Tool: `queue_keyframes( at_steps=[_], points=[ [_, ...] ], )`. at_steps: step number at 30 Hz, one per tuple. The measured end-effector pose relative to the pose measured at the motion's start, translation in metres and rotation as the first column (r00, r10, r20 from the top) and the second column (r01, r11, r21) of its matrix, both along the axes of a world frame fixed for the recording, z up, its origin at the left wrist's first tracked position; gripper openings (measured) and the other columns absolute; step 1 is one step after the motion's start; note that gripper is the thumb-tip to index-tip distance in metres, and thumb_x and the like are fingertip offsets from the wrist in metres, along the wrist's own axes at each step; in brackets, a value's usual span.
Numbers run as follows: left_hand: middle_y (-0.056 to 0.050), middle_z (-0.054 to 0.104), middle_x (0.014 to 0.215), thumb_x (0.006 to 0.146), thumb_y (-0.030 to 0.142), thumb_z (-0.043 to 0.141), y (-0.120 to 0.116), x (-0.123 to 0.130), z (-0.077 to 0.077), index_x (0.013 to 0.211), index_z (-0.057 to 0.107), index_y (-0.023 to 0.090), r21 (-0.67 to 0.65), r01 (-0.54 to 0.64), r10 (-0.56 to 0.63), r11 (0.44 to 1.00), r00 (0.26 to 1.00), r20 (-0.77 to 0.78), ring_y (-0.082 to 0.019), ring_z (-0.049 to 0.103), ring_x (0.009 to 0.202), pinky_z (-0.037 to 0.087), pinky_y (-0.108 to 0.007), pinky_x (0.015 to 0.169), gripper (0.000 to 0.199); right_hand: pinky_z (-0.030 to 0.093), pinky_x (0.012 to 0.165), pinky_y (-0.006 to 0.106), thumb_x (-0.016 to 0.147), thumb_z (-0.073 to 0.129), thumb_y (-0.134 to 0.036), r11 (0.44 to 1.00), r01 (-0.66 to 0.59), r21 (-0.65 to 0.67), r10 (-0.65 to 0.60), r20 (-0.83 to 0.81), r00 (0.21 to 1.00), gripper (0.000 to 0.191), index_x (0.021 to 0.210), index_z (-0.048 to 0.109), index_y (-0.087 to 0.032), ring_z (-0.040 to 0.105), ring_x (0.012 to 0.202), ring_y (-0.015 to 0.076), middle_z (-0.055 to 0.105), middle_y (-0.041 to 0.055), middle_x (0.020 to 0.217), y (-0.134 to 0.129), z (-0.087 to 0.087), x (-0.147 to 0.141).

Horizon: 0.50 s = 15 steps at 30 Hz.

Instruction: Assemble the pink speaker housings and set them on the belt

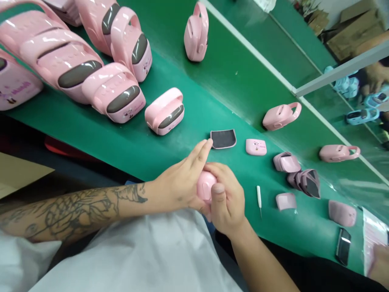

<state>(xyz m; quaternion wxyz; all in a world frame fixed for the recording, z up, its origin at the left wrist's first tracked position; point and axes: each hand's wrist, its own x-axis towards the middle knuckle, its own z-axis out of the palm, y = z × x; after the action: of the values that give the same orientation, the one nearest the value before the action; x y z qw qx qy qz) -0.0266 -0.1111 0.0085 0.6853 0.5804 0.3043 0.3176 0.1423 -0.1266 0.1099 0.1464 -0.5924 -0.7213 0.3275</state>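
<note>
Where the two hands meet, just above the near edge of the green bench mat (pixel 158 156), a small rounded pink plastic casing (pixel 205 186) sits between them. Most of it is hidden, so its long axis cannot be told; its domed end points toward the mat's far edge, and a sliver shows below the hands. The right hand (pixel 226 202) wraps its fingers over the casing, with the thumb lying down the near face. The left hand (pixel 179 188) is pressed against the other side, its fingers stretched out, and its fingertips (pixel 208 142) are just beside a black pad with a pink rim (pixel 223 139). Farther along the mat lie a small printed pink plate (pixel 256 147), pink shell pieces (pixel 286 162), and a white-handled awl (pixel 259 200). Pink handled cases with dark grey windows (pixel 123 99) crowd the mat's left end. Beyond the white rail (pixel 252 48) on the far edge, a second green bench (pixel 267 24) carries blue cases (pixel 361 115), near another person's hand (pixel 375 77).
</note>
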Motion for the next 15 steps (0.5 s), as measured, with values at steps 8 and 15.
queue_keyframes(
  at_steps=[8,15],
  points=[
    [-0.03,0.016,0.184,0.103,0.082,0.058,0.023,0.004,-0.004,0.184,0.008,0.01,-0.123,0.329,-0.325,0.936,0.944,0.049,-0.047,0.015,0.175,0.021,-0.075,0.14,0.119,0.058,0.121,0.02,0.115,0.047,-0.034,0.995,0.092,0.03,-0.085,-0.189,0.978,0.036,0.125,0.079,-0.02,0.073,0.132,0.006,0.079,0.0033,0.127,0.013,-0.004,0.031],
    [-0.018,0.034,0.181,0.11,0.07,0.057,0.043,0.023,-0.03,0.181,0.028,0.031,-0.029,0.148,-0.137,0.989,0.962,0.237,-0.042,0.042,0.165,0.039,-0.066,0.136,0.086,0.062,0.105,0.03,0.108,0.048,-0.07,0.994,0.069,0.08,-0.039,-0.328,0.944,0.063,0.113,0.076,-0.014,0.076,0.109,0.0127,0.078,0.0086,0.109,0.025,-0.021,0.025]
  ],
)
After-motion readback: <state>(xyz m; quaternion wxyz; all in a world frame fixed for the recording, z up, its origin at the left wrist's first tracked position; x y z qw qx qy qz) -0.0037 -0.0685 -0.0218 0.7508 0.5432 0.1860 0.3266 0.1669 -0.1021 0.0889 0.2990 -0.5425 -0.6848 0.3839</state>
